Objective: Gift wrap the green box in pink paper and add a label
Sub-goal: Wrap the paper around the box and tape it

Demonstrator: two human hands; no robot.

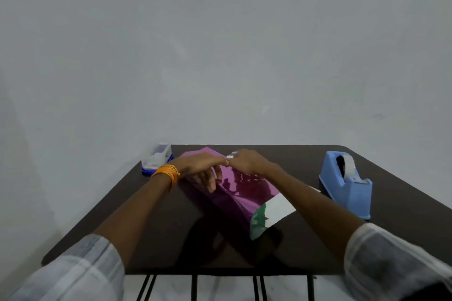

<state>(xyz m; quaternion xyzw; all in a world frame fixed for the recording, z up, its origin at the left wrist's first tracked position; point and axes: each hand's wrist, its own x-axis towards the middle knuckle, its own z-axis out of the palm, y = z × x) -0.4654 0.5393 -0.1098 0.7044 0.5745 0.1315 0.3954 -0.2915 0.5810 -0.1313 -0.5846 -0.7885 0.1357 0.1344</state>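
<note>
Green box (258, 223) mostly hidden under pink paper (234, 193).

Bare tabletop (146, 227) lies open along the near edge and the left side. Centre: the partly wrapped box (234, 197) lies diagonally, with the left hand (203, 170) and right hand (247, 162) on its far end. Right: a blue tape dispenser (347, 187) stands near the box, leaving a narrow strip between them. Far left corner: a small dispenser (157, 159) stands by the wall (220, 56).
</note>
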